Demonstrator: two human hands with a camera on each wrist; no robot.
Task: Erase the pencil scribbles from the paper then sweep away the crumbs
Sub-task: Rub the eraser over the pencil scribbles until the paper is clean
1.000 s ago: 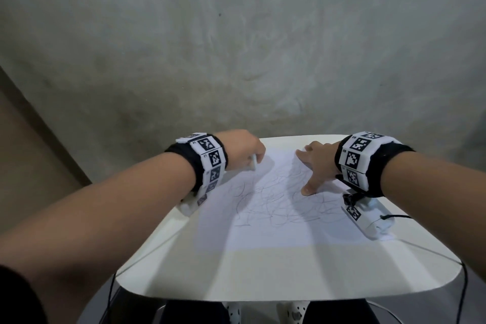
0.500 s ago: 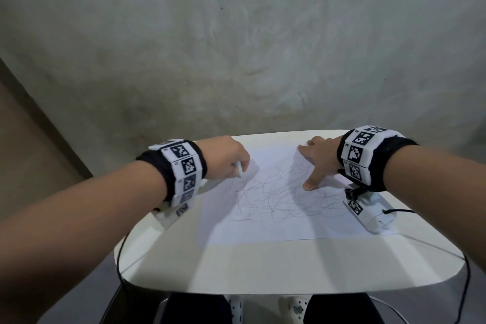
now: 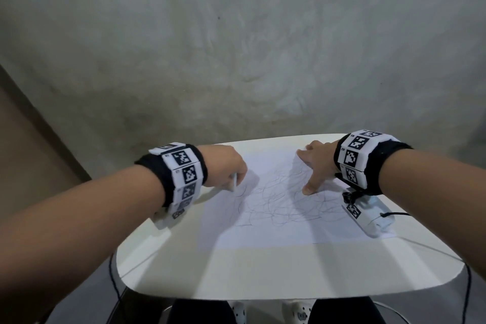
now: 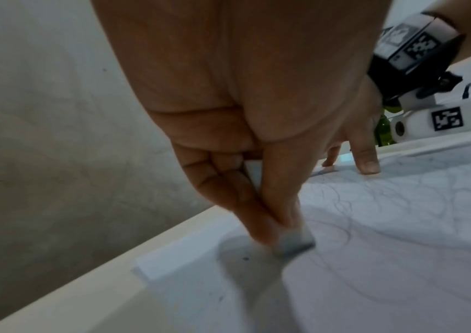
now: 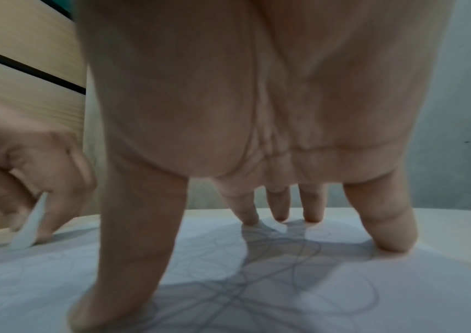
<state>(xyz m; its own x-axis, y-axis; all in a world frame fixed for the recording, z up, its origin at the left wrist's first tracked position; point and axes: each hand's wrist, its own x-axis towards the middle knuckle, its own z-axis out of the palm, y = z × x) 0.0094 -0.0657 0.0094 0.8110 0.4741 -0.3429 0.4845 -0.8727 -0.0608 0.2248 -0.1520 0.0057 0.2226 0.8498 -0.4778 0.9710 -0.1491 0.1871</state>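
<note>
On table (image 3: 236, 271): paper (image 3: 276, 229), scribbles (image 3: 278, 200) mid-sheet.
Writing: none readable; your wristbands (image 3: 184, 173) carry only black-white tags.
Left hand (image 3: 223, 166): you pinch eraser (image 4: 294, 244), tip touching paper's left part.
Right hand (image 3: 315, 166): fingers spread, pressing paper's far right.

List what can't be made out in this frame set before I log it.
- Eraser: blurred in the left wrist view; the left hand hides most of it in the head view.
- Crumbs: too small to confirm in any view.
- Scribbles under the right hand: covered by its palm and shadow.
- Paper: its right edge is hidden by the wrist camera.
</note>
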